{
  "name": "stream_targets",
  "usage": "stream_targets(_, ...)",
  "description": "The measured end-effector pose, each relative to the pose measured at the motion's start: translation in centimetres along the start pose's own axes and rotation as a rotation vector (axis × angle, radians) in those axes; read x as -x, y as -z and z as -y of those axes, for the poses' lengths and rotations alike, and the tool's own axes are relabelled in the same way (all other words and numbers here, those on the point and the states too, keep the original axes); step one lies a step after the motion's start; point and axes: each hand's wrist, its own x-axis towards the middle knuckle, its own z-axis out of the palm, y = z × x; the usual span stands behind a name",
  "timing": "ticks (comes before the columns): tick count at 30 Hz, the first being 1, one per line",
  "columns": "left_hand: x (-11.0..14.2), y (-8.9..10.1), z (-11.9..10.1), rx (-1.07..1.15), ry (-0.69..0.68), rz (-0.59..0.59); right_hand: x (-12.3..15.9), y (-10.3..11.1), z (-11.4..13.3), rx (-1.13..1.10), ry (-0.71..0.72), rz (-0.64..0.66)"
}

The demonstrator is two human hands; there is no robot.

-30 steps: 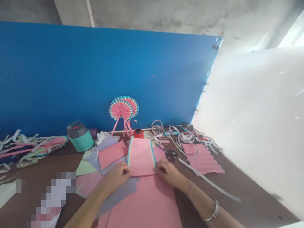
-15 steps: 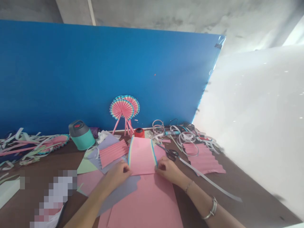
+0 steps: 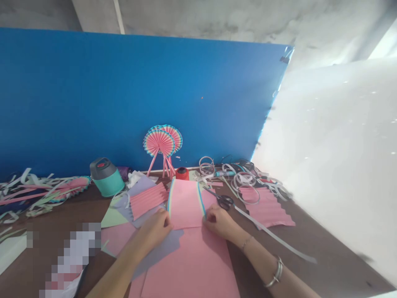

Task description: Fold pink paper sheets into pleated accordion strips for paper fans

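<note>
A pink paper sheet with blue-striped side edges (image 3: 185,203) lies in the middle of the table. My left hand (image 3: 156,227) pinches its near left corner. My right hand (image 3: 219,221) pinches its near right corner, fingers curled on the edge. Under both hands lies a larger plain pink sheet (image 3: 189,265) on top of a lilac sheet (image 3: 155,252). A pleated pink paper (image 3: 146,199) sits just left of the held sheet. Black-handled scissors (image 3: 222,200) lie just beyond my right hand.
A second pleated pink sheet (image 3: 266,207) lies at the right among white paper rings (image 3: 245,180). Finished pink fans (image 3: 161,142) lean on the blue backboard (image 3: 124,95). A teal flask (image 3: 106,176), a red spool (image 3: 182,173) and paper strips (image 3: 37,188) stand at the back.
Both hands have slid a little farther up the sheet's near edge. Nothing else has moved.
</note>
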Motion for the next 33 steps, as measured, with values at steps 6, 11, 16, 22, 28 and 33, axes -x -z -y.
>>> stream_targets(6,0.5,-0.1,0.0,-0.025,-0.301,-0.016,0.1,0.3,0.4,0.046,0.014,-0.03)
stream_targets(11,0.5,-0.9,0.2,-0.133,-0.447,0.044,0.7,0.6,1.0,0.029,0.063,-0.004)
stream_targets(16,0.4,-1.2,0.1,-0.135,-0.457,0.077,1.3,0.9,1.1,0.061,0.296,0.033)
stream_targets(22,0.3,-1.5,0.3,-0.123,-0.457,0.071,1.5,1.1,1.5,0.187,0.367,0.039)
stream_targets(28,0.2,-1.6,0.5,-0.12,-0.456,0.071,1.2,0.6,1.0,0.361,0.458,0.041)
stream_targets(33,0.2,-1.6,0.4,-0.104,-0.455,0.072,1.2,0.6,0.8,0.461,0.445,0.063)
